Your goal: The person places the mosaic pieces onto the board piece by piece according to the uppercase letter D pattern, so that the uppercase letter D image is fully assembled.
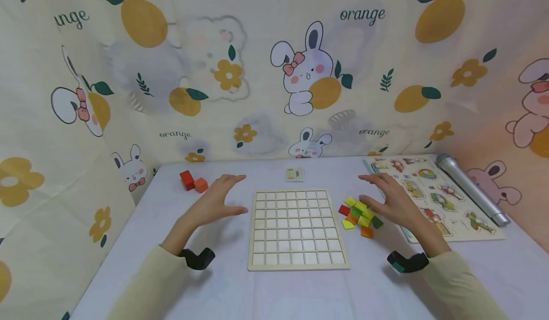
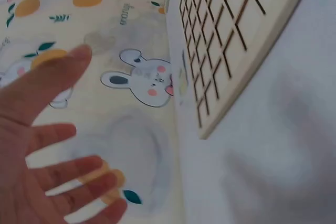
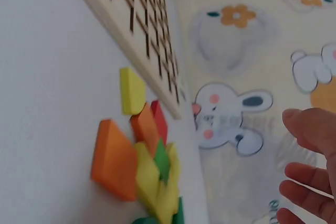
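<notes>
Two empty hands hover either side of a pale wooden grid board (image 1: 297, 228) on the white desk (image 1: 274, 291).

The left hand (image 1: 216, 201) floats left of the board, fingers (image 2: 50, 80) spread, holding nothing; red and orange cubes (image 1: 193, 181) sit behind it. The right hand (image 1: 394, 203), fingers straight and empty, hovers just over the pile of coloured square tiles (image 1: 359, 215) beside the board's right edge. An animal peg puzzle (image 1: 433, 198) and silver microphone (image 1: 471, 189) lie further right. Only the right wrist view shows the tiles overlapping (image 3: 142, 156).
</notes>
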`<action>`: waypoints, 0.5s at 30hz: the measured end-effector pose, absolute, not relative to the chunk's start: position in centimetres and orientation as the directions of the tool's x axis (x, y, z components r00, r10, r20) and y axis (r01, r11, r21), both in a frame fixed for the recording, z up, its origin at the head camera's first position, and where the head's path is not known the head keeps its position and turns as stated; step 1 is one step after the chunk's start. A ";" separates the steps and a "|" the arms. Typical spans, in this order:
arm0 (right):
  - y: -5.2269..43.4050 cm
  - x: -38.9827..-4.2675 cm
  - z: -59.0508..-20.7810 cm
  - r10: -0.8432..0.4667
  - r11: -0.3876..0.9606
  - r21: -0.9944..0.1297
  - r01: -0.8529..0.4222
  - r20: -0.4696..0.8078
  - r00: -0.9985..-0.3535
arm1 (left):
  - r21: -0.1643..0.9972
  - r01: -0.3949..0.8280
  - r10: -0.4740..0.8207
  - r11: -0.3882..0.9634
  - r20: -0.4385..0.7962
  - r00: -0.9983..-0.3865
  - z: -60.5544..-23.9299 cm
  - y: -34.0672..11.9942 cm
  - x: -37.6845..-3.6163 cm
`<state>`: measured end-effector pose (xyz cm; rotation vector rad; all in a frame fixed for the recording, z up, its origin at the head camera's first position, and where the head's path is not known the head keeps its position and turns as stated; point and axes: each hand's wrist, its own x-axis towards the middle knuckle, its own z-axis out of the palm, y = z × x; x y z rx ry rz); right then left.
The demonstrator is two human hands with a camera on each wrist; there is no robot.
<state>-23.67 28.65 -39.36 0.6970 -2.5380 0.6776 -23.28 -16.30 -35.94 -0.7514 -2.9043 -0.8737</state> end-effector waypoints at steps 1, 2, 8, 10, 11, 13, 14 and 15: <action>28.8 -23.9 -39.6 -0.352 0.756 -0.338 -0.561 0.513 -0.783 | 0.532 0.448 0.445 0.718 0.143 -0.884 -36.3 -16.3 -23.4; 29.0 -24.0 -39.9 -0.349 0.757 -0.334 -0.561 0.519 -0.780 | 0.547 0.444 0.448 0.710 0.136 -0.884 -36.6 -16.3 -23.5; 29.9 -24.7 -41.3 -0.330 0.771 -0.350 -0.532 0.495 -0.804 | 0.619 0.409 0.452 0.670 0.097 -0.887 -38.4 -16.4 -24.2; 30.2 -24.8 -41.8 -0.331 0.768 -0.366 -0.525 0.476 -0.815 | 0.638 0.403 0.456 0.657 0.089 -0.885 -39.0 -16.5 -24.4; 30.3 -24.9 -42.0 -0.331 0.768 -0.372 -0.521 0.466 -0.820 | 0.646 0.402 0.460 0.649 0.089 -0.884 -39.3 -16.5 -24.5; 30.5 -25.0 -42.3 -0.335 0.767 -0.382 -0.516 0.446 -0.830 | 0.663 0.397 0.463 0.635 0.084 -0.882 -39.8 -16.6 -24.6; 30.6 -25.0 -42.5 -0.338 0.765 -0.387 -0.515 0.439 -0.833 | 0.672 0.394 0.465 0.627 0.083 -0.882 -40.0 -16.5 -24.6; 30.7 -25.1 -42.7 -0.341 0.764 -0.391 -0.514 0.431 -0.835 | 0.683 0.391 0.466 0.617 0.083 -0.881 -40.2 -16.5 -24.6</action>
